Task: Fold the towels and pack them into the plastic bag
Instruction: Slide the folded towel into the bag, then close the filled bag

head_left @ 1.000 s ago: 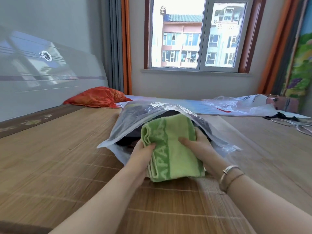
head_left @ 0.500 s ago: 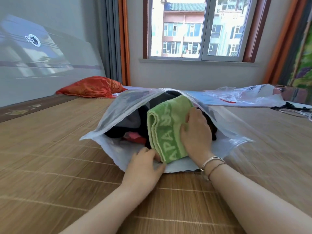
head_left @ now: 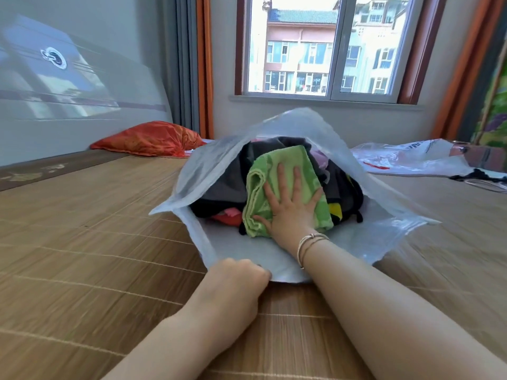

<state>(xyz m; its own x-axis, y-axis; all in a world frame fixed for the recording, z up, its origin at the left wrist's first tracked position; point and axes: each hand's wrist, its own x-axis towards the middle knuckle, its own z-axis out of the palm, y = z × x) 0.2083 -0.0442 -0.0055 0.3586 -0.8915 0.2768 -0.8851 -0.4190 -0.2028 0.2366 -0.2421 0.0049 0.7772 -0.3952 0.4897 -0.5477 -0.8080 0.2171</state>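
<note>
The folded green terry towel (head_left: 285,187) lies inside the mouth of the clear plastic bag (head_left: 384,229), on top of a heap of dark clothes (head_left: 227,187), near the middle of the woven bamboo bed mat (head_left: 82,256). The right hand (head_left: 290,209) presses flat on it, fingers spread. The left hand (head_left: 236,275) pinches the bag's near lower lip. If that pinch slips, the whole bag could slide toward the window instead of taking the towel. A hard shove could bunch the fold or tip the towel off the heap.
</note>
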